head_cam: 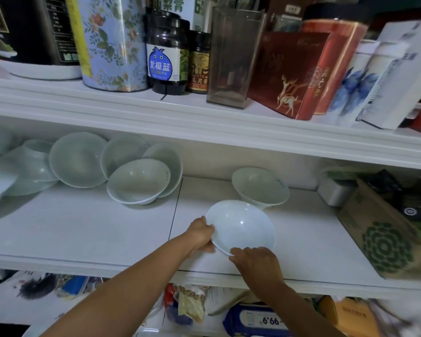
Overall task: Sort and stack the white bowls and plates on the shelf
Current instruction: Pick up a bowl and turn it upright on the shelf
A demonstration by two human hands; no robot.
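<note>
**Head view: white bowl held in both hands at the front of the middle shelf**

Hand pose. Both bare forearms reach up and forward from below the middle shelf [83, 229]. The left hand [201, 233] grasps the left rim of the white bowl [241, 223], with its fingers curled round the edge. The right hand [255, 262] pinches the near rim, knuckles up and fingertips on the edge.

Task item. The white bowl is over the front part of the middle shelf, right of the shelf's dark seam. It is tilted, with its opening up and towards the camera. It is round, so no long axis applies. Whether its foot touches the shelf cannot be told.

Other crockery. A second bowl [260, 188] stands further back on the middle shelf, mouth up and tipped slightly. At the shelf's left end is a loose cluster of bowls and plates. The front bowl [137, 181] leans on those behind it. An upturned bowl [38, 161] sits foot-up on other pieces.

Containers. A cardboard box [379, 234] stands at the right end of the middle shelf; its contents cannot be made out. Above the middle shelf stand a floral tin [110, 42], a dark jar with a blue label [167, 52], a smoky clear container [233, 57] and a red box with a deer [289, 74].
</note>
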